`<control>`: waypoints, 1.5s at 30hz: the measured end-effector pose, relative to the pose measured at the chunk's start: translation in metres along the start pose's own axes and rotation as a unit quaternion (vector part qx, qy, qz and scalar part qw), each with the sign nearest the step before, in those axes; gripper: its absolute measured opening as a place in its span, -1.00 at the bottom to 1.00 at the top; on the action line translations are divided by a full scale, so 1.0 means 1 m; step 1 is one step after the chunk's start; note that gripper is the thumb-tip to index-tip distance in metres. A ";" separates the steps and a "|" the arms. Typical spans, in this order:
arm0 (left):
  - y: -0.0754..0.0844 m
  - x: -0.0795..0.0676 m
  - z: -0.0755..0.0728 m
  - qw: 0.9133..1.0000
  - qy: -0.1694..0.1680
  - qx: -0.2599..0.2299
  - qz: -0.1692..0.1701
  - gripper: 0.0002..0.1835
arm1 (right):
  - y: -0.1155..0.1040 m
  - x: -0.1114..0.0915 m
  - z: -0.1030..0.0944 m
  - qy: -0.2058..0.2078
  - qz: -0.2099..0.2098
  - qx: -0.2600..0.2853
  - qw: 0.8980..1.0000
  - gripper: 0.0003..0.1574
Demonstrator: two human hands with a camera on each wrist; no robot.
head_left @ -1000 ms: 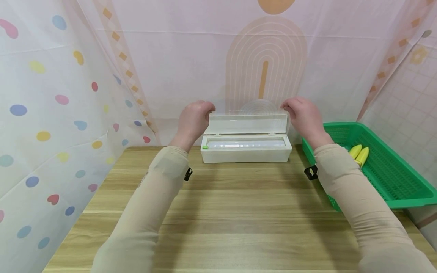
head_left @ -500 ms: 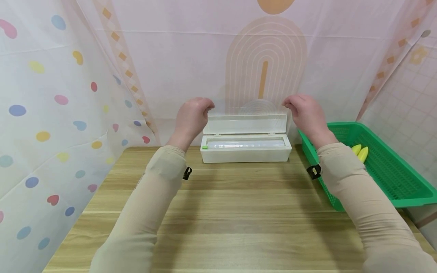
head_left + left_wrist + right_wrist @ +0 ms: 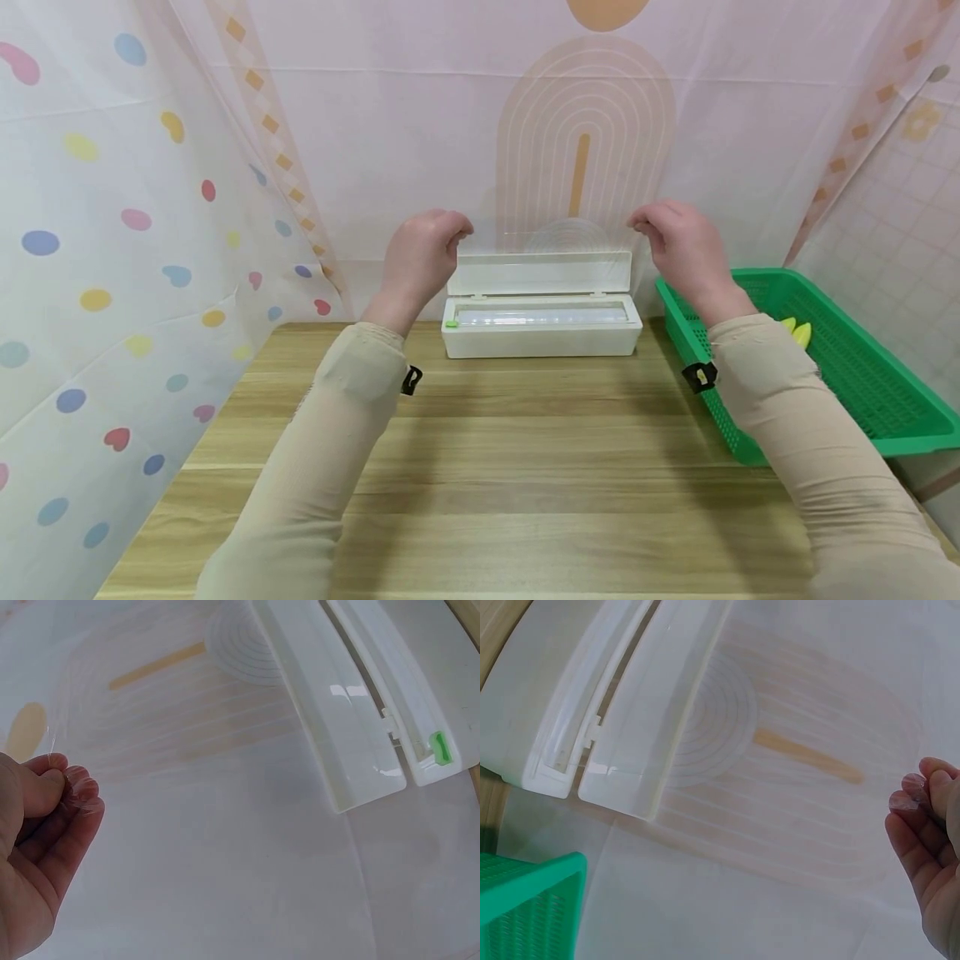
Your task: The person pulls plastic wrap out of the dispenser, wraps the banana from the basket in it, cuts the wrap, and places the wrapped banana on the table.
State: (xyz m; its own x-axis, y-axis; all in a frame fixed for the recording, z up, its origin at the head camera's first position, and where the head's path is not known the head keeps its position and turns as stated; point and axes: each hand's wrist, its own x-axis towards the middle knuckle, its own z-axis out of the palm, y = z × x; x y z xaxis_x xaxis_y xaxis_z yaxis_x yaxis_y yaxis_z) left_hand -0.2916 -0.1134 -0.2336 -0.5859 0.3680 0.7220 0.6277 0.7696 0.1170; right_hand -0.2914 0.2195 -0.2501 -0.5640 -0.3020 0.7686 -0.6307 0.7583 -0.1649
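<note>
My left hand [image 3: 422,265] pinches one corner of a clear sheet of cling film [image 3: 81,796], with the thumb against the fingertips. At the other corner my right hand [image 3: 688,257] pinches the film too, and it wrinkles over the fingertips in the right wrist view. Between the raised hands the film stretches, nearly invisible against the backdrop. Below it a white cling film dispenser [image 3: 542,342] stands at the table's back edge, its lid [image 3: 542,273] raised. A shiny roll [image 3: 542,317] lies inside, and a green slide cutter [image 3: 451,323] sits at the dispenser's left end.
A green plastic basket [image 3: 892,367] stands at the right of the wooden table [image 3: 540,467], with yellow banana-like pieces [image 3: 802,335] partly hidden by the right arm. Patterned cloth [image 3: 405,125] hangs behind the table and along both sides.
My right hand has moved up and slightly right; my left hand has risen a little. Both keep pinching the film. The dispenser stays in place.
</note>
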 end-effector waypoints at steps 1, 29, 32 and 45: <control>0.001 0.000 -0.001 1.000 0.002 0.000 0.001 -0.81 | 0.000 0.000 -0.001 0.003 -0.002 0.001 1.000 -0.88; 0.007 0.001 -0.021 0.997 0.060 -0.020 0.051 -0.84 | -0.008 0.003 -0.017 0.047 -0.035 0.005 0.998 -0.87; 0.008 0.002 -0.022 0.996 0.065 -0.025 0.055 -0.84 | -0.008 0.002 -0.020 0.051 -0.044 -0.001 0.998 -0.87; 0.013 0.005 -0.031 0.994 0.080 -0.028 0.071 -0.84 | -0.012 0.004 -0.028 0.072 -0.069 -0.015 0.995 -0.89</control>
State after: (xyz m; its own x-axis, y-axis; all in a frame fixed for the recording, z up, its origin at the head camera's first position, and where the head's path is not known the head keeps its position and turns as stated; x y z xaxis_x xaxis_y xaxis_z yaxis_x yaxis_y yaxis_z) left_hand -0.2708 -0.1179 -0.2079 -0.4022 0.3800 0.8330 0.7289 0.6835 0.0401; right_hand -0.2710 0.2257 -0.2277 -0.3896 -0.3193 0.8639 -0.6794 0.7329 -0.0356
